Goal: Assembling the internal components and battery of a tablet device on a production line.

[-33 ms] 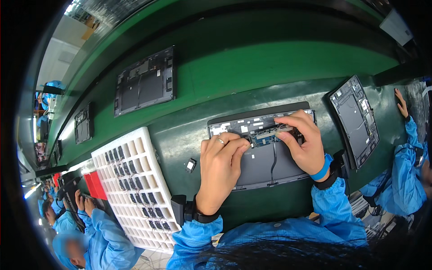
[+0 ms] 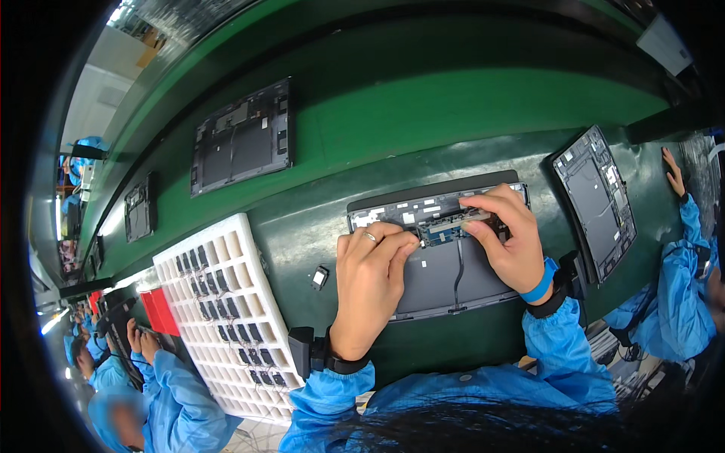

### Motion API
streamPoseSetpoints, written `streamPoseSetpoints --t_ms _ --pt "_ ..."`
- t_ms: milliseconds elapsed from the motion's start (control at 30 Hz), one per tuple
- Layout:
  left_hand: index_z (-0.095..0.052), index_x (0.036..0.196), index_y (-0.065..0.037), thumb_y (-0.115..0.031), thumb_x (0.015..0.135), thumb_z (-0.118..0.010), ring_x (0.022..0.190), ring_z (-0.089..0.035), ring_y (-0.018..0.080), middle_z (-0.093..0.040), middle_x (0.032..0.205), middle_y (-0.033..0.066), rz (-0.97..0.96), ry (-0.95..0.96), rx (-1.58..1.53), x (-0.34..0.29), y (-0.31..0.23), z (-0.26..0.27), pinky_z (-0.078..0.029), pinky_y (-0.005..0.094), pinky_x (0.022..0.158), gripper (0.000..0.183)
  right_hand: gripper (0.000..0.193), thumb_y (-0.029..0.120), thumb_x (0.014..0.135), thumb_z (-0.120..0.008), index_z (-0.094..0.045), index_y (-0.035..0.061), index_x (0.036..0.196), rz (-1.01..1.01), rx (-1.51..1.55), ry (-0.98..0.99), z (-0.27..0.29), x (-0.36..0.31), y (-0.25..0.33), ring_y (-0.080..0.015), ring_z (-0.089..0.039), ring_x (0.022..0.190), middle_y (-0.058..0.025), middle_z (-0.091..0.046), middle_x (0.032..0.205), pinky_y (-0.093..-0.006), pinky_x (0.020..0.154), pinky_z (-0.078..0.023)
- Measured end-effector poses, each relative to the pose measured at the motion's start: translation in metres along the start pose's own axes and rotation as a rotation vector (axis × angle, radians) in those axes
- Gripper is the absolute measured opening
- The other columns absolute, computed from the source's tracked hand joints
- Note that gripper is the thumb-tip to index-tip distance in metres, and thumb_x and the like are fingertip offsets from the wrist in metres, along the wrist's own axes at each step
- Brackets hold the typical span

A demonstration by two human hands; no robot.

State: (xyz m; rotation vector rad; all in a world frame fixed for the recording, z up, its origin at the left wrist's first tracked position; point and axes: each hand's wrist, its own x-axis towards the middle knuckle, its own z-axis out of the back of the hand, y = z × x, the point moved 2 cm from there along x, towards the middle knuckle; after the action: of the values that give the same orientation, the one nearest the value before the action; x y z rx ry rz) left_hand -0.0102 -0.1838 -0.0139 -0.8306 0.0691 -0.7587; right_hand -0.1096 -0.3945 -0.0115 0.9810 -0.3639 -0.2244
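Observation:
In front of me an opened dark laptop casing [image 2: 430, 283] lies on the green bench, its inner side up. A small blue circuit board [image 2: 444, 235] with a metal strip along it is over the upper part of the casing. My left hand [image 2: 371, 279] is closed, its thumb and index finger pinched at the board's left end. My right hand [image 2: 510, 238] grips the board's right part between thumb and fingers. A dark ribbon cable [image 2: 459, 275] runs down the casing below the board. Whether the board is seated or lifted, I cannot tell.
To the left stands a white foam tray [image 2: 260, 291] with several small black parts. A small black-and-white part [image 2: 319, 277] lies beside it. Another open casing [image 2: 596, 204] leans at the right. A further casing [image 2: 242, 140] rests on the green belt [image 2: 423, 106]. Co-workers sit on both sides.
The casing on the green belt has shifted very slightly to the left. My hands and the circuit board show no visible movement.

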Motion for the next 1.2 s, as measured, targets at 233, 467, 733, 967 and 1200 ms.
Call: streamPoseSetpoints --t_ms 233,467,733,967,1200 --pt "-0.08 0.099 -0.006 -0.008 0.095 -0.08 0.094 -0.067 0.0261 -0.076 0.101 0.0037 0.047 -0.019 0.008 -0.002 0.0 -0.011 -0.044 0.0378 0.09 0.004 0.034 -0.001 0.09 -0.081 -0.077 0.0053 0.123 0.056 -0.07 0.024 -0.001 0.003 0.001 -0.0231 -0.058 0.09 -0.0069 -0.063 0.098 -0.0346 0.083 -0.049" --pt "-0.08 0.101 -0.005 -0.007 0.097 -0.077 0.095 -0.067 0.027 -0.076 0.102 0.0061 0.069 0.06 -0.13 0.004 0.005 -0.001 -0.043 0.0378 0.093 0.005 0.033 0.005 0.091 -0.08 -0.077 0.0099 0.123 0.016 -0.018 -0.006 0.001 -0.001 -0.002 -0.0222 -0.062 0.089 -0.0039 -0.065 0.097 -0.0381 0.1 -0.04" --pt "-0.08 0.1 -0.005 -0.008 0.098 -0.075 0.095 -0.068 0.0261 -0.074 0.101 0.0036 0.064 0.094 -0.131 0.005 0.003 0.003 -0.043 0.0375 0.091 0.006 0.032 0.007 0.091 -0.081 -0.078 0.0105 0.123 0.053 -0.037 -0.011 0.0 0.0 0.0 -0.0216 -0.062 0.088 -0.0026 -0.066 0.096 -0.0383 0.1 -0.039" --pt "-0.08 0.099 -0.004 -0.006 0.097 -0.076 0.092 -0.066 0.027 -0.076 0.103 0.0065 0.051 0.097 -0.155 0.004 0.005 0.001 -0.042 0.0376 0.089 0.004 0.031 0.004 0.091 -0.081 -0.078 0.0091 0.121 0.046 -0.026 -0.008 0.001 -0.001 -0.001 -0.0225 -0.062 0.088 -0.0045 -0.069 0.099 -0.0369 0.096 -0.043" --pt "-0.08 0.095 -0.007 -0.009 0.094 -0.079 0.091 -0.068 0.0251 -0.075 0.098 0.0016 0.056 0.024 -0.054 0.002 0.003 -0.006 -0.044 0.0371 0.087 0.003 0.031 0.002 0.089 -0.081 -0.078 0.0078 0.119 -0.014 0.07 -0.032 -0.003 0.0 -0.001 -0.0253 -0.063 0.089 -0.0063 -0.069 0.098 -0.0395 0.094 -0.047"
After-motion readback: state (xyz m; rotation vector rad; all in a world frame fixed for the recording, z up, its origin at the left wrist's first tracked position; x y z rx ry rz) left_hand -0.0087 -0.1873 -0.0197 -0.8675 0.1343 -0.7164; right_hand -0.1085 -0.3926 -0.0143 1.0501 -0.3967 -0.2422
